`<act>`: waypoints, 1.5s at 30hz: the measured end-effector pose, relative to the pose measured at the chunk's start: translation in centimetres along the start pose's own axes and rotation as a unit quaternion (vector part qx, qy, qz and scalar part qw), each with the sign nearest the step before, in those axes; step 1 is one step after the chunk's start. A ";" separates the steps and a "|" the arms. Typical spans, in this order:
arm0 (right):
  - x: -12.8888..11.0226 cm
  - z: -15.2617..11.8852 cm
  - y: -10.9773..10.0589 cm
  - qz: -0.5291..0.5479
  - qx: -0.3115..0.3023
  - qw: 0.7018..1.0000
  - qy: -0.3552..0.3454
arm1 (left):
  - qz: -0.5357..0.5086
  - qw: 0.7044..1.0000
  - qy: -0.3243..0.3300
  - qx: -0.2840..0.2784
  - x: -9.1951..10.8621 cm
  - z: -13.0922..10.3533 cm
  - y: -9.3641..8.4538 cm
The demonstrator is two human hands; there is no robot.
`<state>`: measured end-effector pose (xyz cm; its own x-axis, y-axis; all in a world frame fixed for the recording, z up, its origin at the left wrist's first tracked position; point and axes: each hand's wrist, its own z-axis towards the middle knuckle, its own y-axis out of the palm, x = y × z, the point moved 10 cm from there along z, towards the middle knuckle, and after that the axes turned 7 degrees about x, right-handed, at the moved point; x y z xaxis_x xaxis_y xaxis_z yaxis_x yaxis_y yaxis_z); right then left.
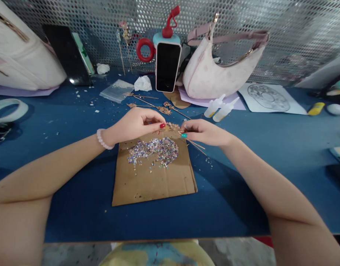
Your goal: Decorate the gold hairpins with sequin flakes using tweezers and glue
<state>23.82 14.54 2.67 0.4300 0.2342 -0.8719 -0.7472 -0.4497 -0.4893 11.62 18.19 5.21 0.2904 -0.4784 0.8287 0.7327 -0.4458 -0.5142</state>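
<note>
Above the far edge of a cardboard sheet (154,186), my left hand (139,123) pinches one side of a gold, ornate-headed hair stick (174,127). My right hand (205,132) has its fingers closed on the other side of the same ornament. Thin sticks (196,144) run out below my right fingers; which one belongs to the held piece I cannot tell. A pile of small glittering rhinestones (155,149) lies on the cardboard, just nearer to me than both hands. Fingers partly hide the ornament's detail.
More gold hair sticks (164,109) lie behind my hands. Beyond are a clear bag (117,90), crumpled tissue (142,83), a phone (167,66) against a bottle, two small glue bottles (223,111) and a pale handbag (225,74). A tape roll (22,110) lies at left.
</note>
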 end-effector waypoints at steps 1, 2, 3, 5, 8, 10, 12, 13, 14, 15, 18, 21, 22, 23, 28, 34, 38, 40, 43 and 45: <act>0.1 0.1 -1.0 -0.030 0.051 0.998 -0.001 | -0.003 1.000 -0.012 0.009 -0.4 0.2 -0.3; 0.2 0.1 -2.1 -0.063 0.106 0.992 -0.003 | -0.007 0.999 -0.025 0.019 -0.8 0.4 -0.6; 0.1 0.0 -3.1 -0.098 0.159 0.982 -0.007 | -0.010 0.999 -0.038 0.029 -1.3 0.6 -0.9; -0.5 -0.5 -4.5 -0.171 0.241 0.955 -0.024 | -0.009 0.996 -0.066 0.052 -2.4 0.9 -1.7; -1.0 -0.9 -5.1 -0.265 0.287 0.920 -0.038 | 0.015 0.991 -0.099 0.093 -4.3 1.3 -3.1; -0.7 -0.8 -5.0 -0.299 0.286 0.910 -0.032 | 0.029 0.987 -0.098 0.120 -5.3 1.5 -4.2; -0.4 -0.8 -5.0 -0.315 0.284 0.905 -0.024 | 0.041 0.984 -0.096 0.142 -6.4 1.8 -5.2; -0.2 -0.7 -5.1 -0.319 0.283 0.904 -0.021 | 0.043 0.983 -0.095 0.154 -7.0 1.9 -5.8; -0.1 -0.7 -5.1 -0.323 0.283 0.903 -0.019 | 0.044 0.980 -0.096 0.168 -7.6 2.0 -6.4; 0.1 -0.7 -5.2 -0.325 0.283 0.902 -0.018 | 0.042 0.978 -0.102 0.177 -8.4 2.1 -6.9; 0.2 -0.7 -5.3 -0.323 0.283 0.903 -0.018 | 0.046 0.972 -0.117 0.198 -10.3 2.5 -8.4; 0.3 -0.6 -5.3 -0.321 0.281 0.904 -0.021 | 0.058 0.975 -0.113 0.181 -11.3 2.8 -9.0; 0.3 -0.6 -5.3 -0.322 0.280 0.904 -0.024 | 0.067 0.977 -0.110 0.170 -11.5 2.9 -9.1; 0.3 -0.6 -5.2 -0.323 0.279 0.904 -0.028 | 0.079 0.978 -0.107 0.160 -11.7 2.9 -9.1; 0.6 -0.4 -4.9 -0.333 0.271 0.902 -0.033 | 0.183 0.970 -0.065 0.143 -11.0 2.7 -10.0; 0.9 -0.5 -5.1 -0.335 0.275 0.901 -0.025 | 0.284 0.948 0.009 0.146 -9.0 2.8 -11.0; 1.7 -0.3 -4.9 -0.344 0.266 0.900 -0.010 | 0.321 0.940 0.071 0.088 -7.9 2.9 -9.5; 2.3 -0.1 -4.8 -0.351 0.255 0.901 0.004 | 0.327 0.938 0.108 0.030 -7.3 2.8 -7.6; 3.3 -0.1 -4.5 -0.374 0.239 0.896 0.027 | 0.360 0.913 0.178 -0.072 -6.7 2.1 -4.0; 3.6 -0.1 -4.4 -0.410 0.231 0.882 0.034 | 0.388 0.892 0.205 -0.103 -6.6 1.7 -2.5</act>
<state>28.69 17.28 1.64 0.9391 0.2583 -0.2266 -0.2915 0.2497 -0.9234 8.98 23.76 1.40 0.3811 -0.9215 0.0756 0.2679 0.0318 -0.9629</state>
